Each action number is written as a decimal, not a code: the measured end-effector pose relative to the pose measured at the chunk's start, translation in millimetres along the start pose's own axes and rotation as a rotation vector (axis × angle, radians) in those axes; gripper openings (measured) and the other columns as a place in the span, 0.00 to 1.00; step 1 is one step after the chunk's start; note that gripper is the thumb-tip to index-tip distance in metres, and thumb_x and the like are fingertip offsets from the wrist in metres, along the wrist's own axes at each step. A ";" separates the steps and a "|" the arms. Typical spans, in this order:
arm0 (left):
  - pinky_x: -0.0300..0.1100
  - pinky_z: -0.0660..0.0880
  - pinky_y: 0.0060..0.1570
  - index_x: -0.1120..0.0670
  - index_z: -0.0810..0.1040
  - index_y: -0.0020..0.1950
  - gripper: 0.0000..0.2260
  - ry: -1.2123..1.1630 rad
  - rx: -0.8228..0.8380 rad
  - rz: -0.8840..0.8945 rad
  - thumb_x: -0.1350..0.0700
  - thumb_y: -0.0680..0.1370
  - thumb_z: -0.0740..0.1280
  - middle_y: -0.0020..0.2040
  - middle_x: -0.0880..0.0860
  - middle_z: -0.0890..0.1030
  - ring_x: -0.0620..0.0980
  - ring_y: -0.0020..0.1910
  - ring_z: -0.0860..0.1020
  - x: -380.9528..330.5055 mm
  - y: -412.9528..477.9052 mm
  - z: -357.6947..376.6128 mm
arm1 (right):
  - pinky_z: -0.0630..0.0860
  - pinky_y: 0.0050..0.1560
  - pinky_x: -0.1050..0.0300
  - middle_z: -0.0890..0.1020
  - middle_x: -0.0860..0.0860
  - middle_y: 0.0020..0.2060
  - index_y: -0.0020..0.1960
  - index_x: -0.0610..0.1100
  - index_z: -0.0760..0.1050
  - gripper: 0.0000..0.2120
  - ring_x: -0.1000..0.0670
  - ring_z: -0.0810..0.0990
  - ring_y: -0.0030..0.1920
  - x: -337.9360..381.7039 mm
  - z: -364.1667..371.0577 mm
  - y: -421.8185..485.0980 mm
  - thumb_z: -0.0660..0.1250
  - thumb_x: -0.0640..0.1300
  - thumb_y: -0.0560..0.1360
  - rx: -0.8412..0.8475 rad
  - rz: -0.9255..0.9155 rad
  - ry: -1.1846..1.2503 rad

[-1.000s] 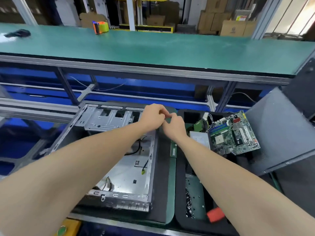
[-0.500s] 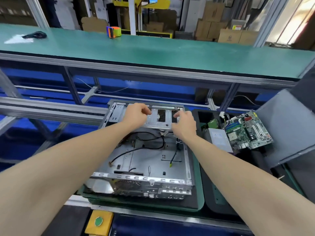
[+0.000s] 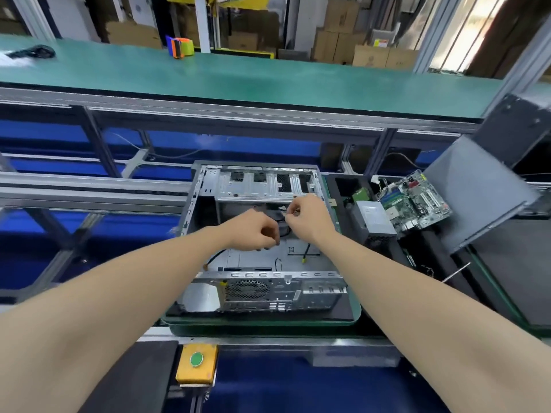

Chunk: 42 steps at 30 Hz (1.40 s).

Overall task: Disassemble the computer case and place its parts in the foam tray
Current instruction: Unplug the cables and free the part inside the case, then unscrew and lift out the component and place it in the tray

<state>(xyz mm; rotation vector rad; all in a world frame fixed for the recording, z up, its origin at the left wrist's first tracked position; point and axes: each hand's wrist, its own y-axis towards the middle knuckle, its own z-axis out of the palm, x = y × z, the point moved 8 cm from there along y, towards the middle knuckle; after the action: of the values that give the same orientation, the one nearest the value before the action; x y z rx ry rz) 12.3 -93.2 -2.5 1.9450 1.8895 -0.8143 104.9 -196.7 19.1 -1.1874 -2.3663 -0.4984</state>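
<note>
Down off the metal cage (image 3: 253, 186) gripped half a second ago and into the open middle of the computer case (image 3: 268, 289), closer together now, with the view swung to bring the case square under both arms. Left hand (image 3: 253, 231): fingers curled downward, apparently closed on the black cables (image 3: 281, 222) bunched between the two hands; actual grip hidden under the knuckles. Right hand (image 3: 307, 219): thumb and forefinger pinched on a small pale piece at the top of that same bunch, connector or tie, too small to tell. Case open-topped on a green tray (image 3: 262, 322) on the surface, directly under the hands: cage just beyond them, vented rear panel on the near side. Foam tray (image 3: 343, 186) just to the right of the right hand, already carrying a silver box (image 3: 372, 217) and a circuit board (image 3: 417, 201); grey panel (image 3: 477, 198) propped farther right. Step in hand, by the look of it: freeing leftover wiring from a shell already stripped of board and box. For the next move, probably: a steady hold on the bunch with the left while working the pale piece loose with the right, then a lift clear of the cage edge and a carry rightward to a free pocket in the foam. Worth minding: loose yellow-tipped wire (image 3: 304, 259) below the right wrist, liable to snag on the way out.
</note>
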 end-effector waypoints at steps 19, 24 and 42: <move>0.44 0.72 0.40 0.45 0.82 0.51 0.10 0.342 -0.228 0.000 0.52 0.76 0.63 0.49 0.48 0.84 0.54 0.49 0.81 -176.8 135.9 89.7 | 0.71 0.45 0.55 0.84 0.47 0.48 0.43 0.49 0.79 0.07 0.45 0.79 0.48 -253.4 -103.3 -90.8 0.65 0.40 0.77 -0.198 0.442 0.054; 0.46 0.78 0.56 0.53 0.83 0.60 0.13 0.115 0.112 -0.029 0.58 0.78 0.65 0.59 0.52 0.83 0.52 0.56 0.80 -218.8 184.5 182.0 | 0.75 0.53 0.52 0.81 0.41 0.57 0.52 0.44 0.80 0.05 0.39 0.81 0.56 -354.1 -115.8 -127.3 0.67 0.41 0.78 -0.227 0.710 0.110; 0.43 0.71 0.39 0.56 0.79 0.50 0.11 0.037 0.236 -0.207 0.51 0.74 0.73 0.44 0.55 0.79 0.52 0.40 0.75 -245.7 213.6 258.5 | 0.67 0.45 0.54 0.82 0.41 0.58 0.62 0.40 0.75 0.11 0.44 0.73 0.47 -397.7 -94.9 -136.7 0.63 0.44 0.84 -0.317 0.875 0.509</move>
<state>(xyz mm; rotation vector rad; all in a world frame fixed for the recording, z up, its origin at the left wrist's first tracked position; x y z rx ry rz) 182.7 -460.3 -97.3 1.9274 2.1276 -1.1137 226.3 -582.4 -130.5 -1.8072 -1.2048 -0.7476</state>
